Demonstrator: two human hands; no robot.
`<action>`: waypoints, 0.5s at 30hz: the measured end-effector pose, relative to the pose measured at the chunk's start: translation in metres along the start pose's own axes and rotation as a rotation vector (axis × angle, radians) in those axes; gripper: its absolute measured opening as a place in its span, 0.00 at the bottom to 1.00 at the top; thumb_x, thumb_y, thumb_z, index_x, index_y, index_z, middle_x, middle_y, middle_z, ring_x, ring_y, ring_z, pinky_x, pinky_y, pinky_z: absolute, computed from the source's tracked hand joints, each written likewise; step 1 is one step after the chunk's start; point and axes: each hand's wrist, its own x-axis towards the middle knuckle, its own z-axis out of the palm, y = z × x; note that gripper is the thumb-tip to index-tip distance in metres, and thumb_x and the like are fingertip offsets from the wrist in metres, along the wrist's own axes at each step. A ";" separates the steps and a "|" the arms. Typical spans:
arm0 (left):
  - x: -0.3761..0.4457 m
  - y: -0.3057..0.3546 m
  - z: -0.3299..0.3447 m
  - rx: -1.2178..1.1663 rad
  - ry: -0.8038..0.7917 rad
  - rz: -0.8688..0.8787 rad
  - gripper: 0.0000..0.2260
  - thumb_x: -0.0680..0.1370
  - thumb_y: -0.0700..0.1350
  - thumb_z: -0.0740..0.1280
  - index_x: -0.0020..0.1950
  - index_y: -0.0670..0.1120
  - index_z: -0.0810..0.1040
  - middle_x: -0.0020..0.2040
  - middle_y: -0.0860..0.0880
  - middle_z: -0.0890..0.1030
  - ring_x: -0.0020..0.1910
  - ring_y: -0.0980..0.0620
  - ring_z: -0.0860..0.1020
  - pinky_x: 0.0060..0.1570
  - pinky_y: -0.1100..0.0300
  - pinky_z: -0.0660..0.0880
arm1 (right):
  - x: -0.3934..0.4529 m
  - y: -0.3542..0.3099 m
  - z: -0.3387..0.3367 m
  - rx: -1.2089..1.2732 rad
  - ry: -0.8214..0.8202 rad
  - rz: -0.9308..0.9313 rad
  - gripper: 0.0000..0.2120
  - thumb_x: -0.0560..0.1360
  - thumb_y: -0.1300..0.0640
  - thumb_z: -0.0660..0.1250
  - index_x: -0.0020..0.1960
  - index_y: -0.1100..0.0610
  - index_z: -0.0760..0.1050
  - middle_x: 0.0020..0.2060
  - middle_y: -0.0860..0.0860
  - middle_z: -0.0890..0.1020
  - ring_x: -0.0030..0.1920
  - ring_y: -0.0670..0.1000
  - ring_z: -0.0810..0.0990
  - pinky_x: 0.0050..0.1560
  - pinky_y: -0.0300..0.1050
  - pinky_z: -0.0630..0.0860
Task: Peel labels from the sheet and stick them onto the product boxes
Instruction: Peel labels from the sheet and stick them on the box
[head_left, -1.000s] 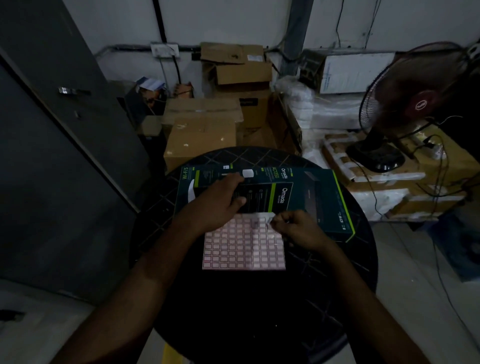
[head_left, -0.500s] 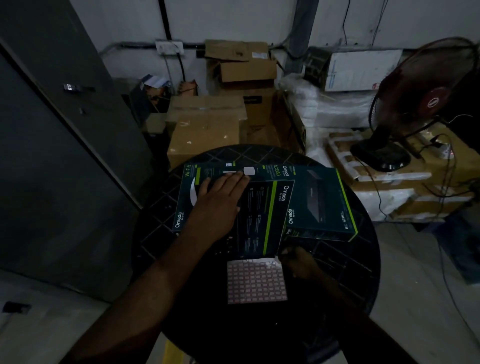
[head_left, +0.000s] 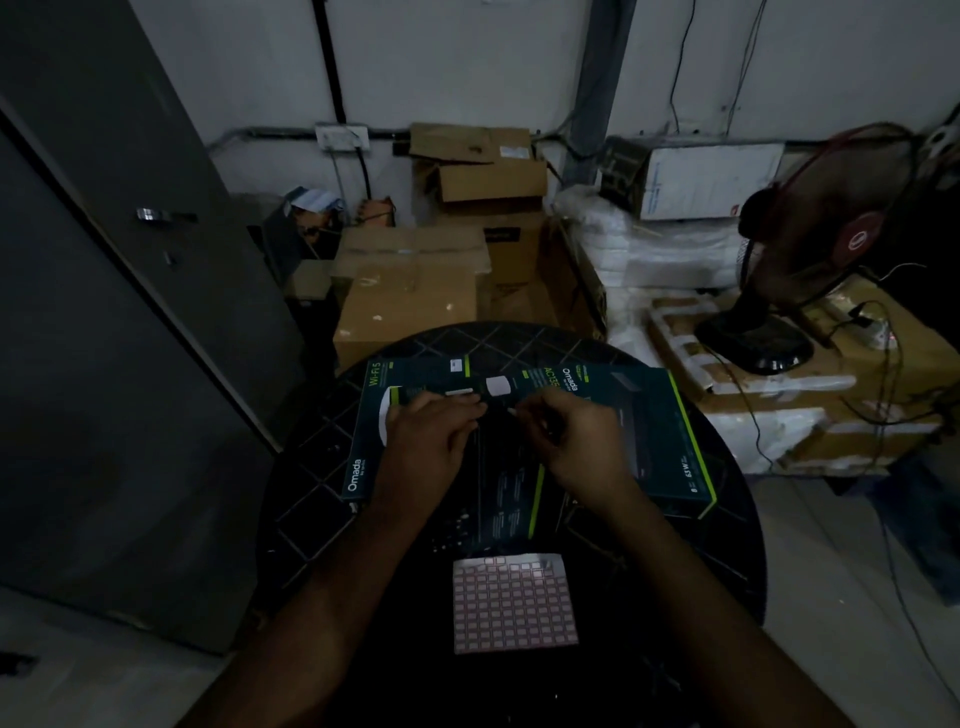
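Head view, dim storeroom: I saw both hands meet over the dark green printed cardboard product boxes (head_left: 670, 441) on the round black table (head_left: 322, 499). The left hand (head_left: 431, 441) rested on the nearer box, fingers loosely extended toward a small white rectangular label (head_left: 460, 392) at its fingertips. The right hand (head_left: 576, 441), just beside it, had fingers curled as if pinching; whether it held a label I could not tell. The pink-gridded paper label sheet (head_left: 514, 603) lay flat between my forearms, nearer me than both hands.
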 end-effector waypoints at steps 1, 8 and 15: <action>-0.001 0.001 0.000 0.014 -0.001 0.013 0.14 0.74 0.39 0.72 0.56 0.53 0.84 0.57 0.58 0.83 0.54 0.58 0.76 0.52 0.57 0.64 | 0.006 -0.004 -0.001 -0.059 0.010 -0.037 0.02 0.77 0.58 0.70 0.49 0.56 0.81 0.41 0.52 0.84 0.39 0.48 0.81 0.42 0.40 0.76; -0.007 0.005 -0.001 0.082 0.014 0.053 0.16 0.72 0.37 0.71 0.55 0.53 0.84 0.57 0.56 0.83 0.53 0.53 0.78 0.50 0.57 0.62 | 0.028 -0.011 -0.001 -0.257 -0.118 -0.149 0.08 0.77 0.61 0.69 0.54 0.54 0.82 0.47 0.57 0.83 0.49 0.58 0.83 0.50 0.50 0.79; -0.006 0.008 -0.004 0.089 -0.014 0.039 0.19 0.71 0.36 0.71 0.57 0.53 0.83 0.58 0.56 0.83 0.55 0.53 0.77 0.50 0.61 0.57 | 0.031 -0.017 -0.001 -0.437 -0.196 -0.280 0.10 0.76 0.60 0.68 0.57 0.58 0.78 0.47 0.59 0.82 0.44 0.62 0.82 0.41 0.53 0.79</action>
